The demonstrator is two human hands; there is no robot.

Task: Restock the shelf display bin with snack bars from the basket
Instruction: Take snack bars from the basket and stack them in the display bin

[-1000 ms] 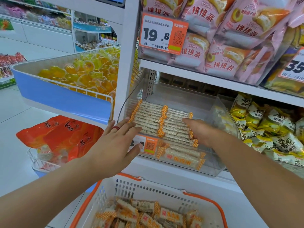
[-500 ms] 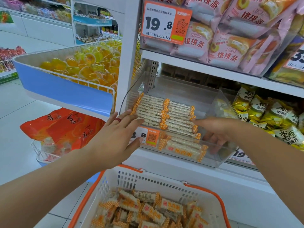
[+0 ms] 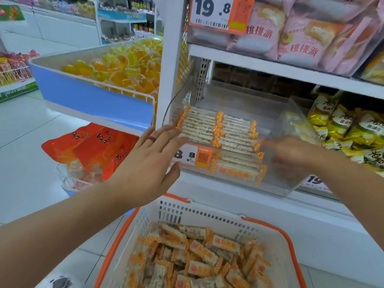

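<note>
A clear plastic display bin [image 3: 276, 187] stands on the white shelf and holds neat rows of snack bars [image 3: 209, 126] with orange-checked ends. My left hand [image 3: 149, 161] is flat with straight fingers, touching the bin's front left corner beside its orange price tag [image 3: 194, 155]. My right hand [image 3: 291, 152] is blurred, holds nothing and hovers at the bin's front right, fingers pointing left. Below, a white basket with an orange rim [image 3: 276, 227] holds several loose snack bars [image 3: 199, 254].
A blue-fronted bin of yellow-orange sweets [image 3: 116, 69] juts out at left, with orange bags [image 3: 93, 148] beneath it. Yellow snack packets [image 3: 349, 129] fill the neighbouring bin at right. Pink packets [image 3: 301, 34] sit on the shelf above. Tiled floor lies at left.
My right hand has drawn back out of the bin, from on top of the bars to the bin's front right. The left hand stays at the front left corner. The view tilted down.
</note>
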